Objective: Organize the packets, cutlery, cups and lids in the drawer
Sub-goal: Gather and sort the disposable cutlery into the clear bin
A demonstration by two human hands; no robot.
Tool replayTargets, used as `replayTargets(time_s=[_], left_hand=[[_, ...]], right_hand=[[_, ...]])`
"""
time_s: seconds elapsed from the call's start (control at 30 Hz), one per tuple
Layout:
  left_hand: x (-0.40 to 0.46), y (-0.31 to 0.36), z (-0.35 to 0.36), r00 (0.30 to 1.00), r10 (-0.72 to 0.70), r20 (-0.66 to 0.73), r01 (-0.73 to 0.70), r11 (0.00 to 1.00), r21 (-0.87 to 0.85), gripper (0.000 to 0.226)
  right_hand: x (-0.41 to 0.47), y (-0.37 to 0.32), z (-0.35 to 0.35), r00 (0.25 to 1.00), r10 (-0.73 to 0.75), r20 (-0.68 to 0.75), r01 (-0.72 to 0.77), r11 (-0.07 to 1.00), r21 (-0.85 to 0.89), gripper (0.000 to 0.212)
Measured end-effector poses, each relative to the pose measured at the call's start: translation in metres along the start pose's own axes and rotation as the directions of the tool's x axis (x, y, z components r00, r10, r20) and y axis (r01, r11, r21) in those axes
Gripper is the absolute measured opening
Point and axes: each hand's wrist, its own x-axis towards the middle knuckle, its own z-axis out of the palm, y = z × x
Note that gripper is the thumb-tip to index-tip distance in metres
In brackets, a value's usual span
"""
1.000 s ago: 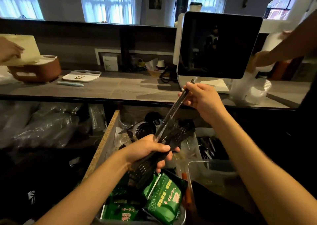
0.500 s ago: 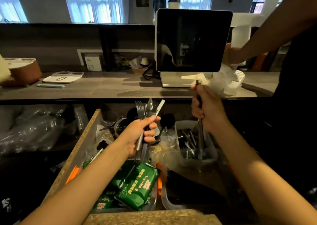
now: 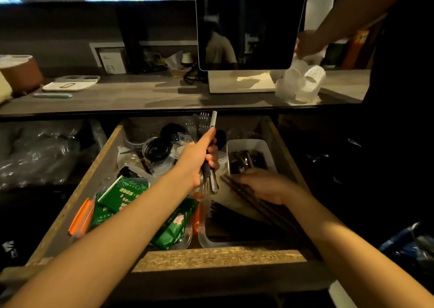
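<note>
- Head view: a dim room with a grey wood-grain counter (image 3: 131,96) running across. On it stand a dark-screened monitor (image 3: 249,23) and a cluster of frosted plastic cups (image 3: 300,84) that another person's arm reaches toward.
- Below the counter a chipboard drawer (image 3: 218,258) is pulled out, its rough speckled edge facing the camera.
- The left hand (image 3: 199,157) is curled tight round a bundle of cutlery (image 3: 207,143), thin shiny metal forks with tines up plus a pale flat handle, held upright over the drawer's middle.
- The right hand (image 3: 265,185) lies low over a clear plastic tub (image 3: 211,239) at the drawer's front right, with dark slim chopsticks (image 3: 249,199) beneath its fingers. Motion blur hides whether it grips them or has let go.
- Behind it, a white rectangular tub (image 3: 265,148) already holds dark glossy spoons.
- Glossy green packets (image 3: 122,190) sit crowded in a clear container with an orange clip (image 3: 81,216) at the front left.
- At the back, round black lids (image 3: 157,148) and clear cups lie jumbled.
- My judgement: roughly midway. Cutlery is partly sorted, the bundle in hand needs a home, and the lids and cups look untouched.
</note>
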Motion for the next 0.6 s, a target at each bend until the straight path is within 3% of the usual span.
replayTargets(time_s=[0.07,0.13,0.23,0.33,0.43,0.5,0.6], left_hand=[[0.003,-0.005,0.005,1.0,-0.001,0.002,0.001,0.999,-0.039,0.032],[0.005,-0.009,0.014,0.999,0.038,0.006,-0.037,0.993,-0.112,0.028],[0.007,-0.009,0.029,0.989,0.146,-0.003,-0.143,0.957,-0.255,0.018],[0.007,-0.006,0.042,0.98,0.2,0.004,-0.186,0.918,-0.351,0.015],[0.004,-0.016,0.052,0.987,0.161,0.012,-0.148,0.931,-0.334,0.013],[0.004,-0.026,0.055,0.989,0.147,0.014,-0.135,0.937,-0.323,0.014],[0.009,-0.027,0.054,0.981,0.194,-0.003,-0.187,0.942,-0.28,0.018]], right_hand=[[0.002,0.001,-0.002,0.998,-0.018,-0.062,0.018,1.0,0.006,0.026],[0.002,-0.009,-0.008,0.987,-0.064,-0.145,0.104,0.953,0.285,0.036],[-0.006,-0.026,-0.008,0.979,-0.035,-0.201,0.16,0.743,0.649,0.048],[-0.009,-0.031,0.003,0.978,0.003,-0.21,0.175,0.542,0.822,0.053],[-0.011,-0.038,0.009,0.962,0.069,-0.264,0.228,0.327,0.917,0.046],[-0.01,-0.04,0.009,0.95,0.097,-0.297,0.247,0.344,0.906,0.045],[-0.009,-0.037,0.007,0.979,0.028,-0.2,0.164,0.46,0.872,0.057]])
